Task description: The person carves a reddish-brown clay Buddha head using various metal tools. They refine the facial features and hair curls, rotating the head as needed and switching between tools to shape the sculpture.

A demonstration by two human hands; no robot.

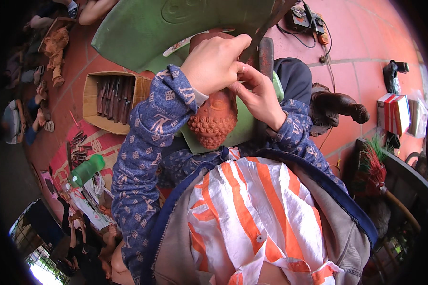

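A reddish-brown carved head (214, 121) with rows of small round curls lies in front of me, curls toward my body, on a green surface. Over the upper part of the carving, my left hand (215, 61) is closed, its fingers bent and the back of the hand facing up. My right hand (260, 95) comes in from the right, thumb and fingers pinched together against the left fingertips. Whatever the two hands grip where they meet is hidden. Beyond the left hand, more of a brown rounded piece shows.
A large green plastic chair (133, 38) curves across the far side. To the left are a cardboard box (92, 102) of carving tools and a green bottle (86, 170). A dark carved figure (335, 105) stands right, near a corded black device (303, 20). Other people sit at left.
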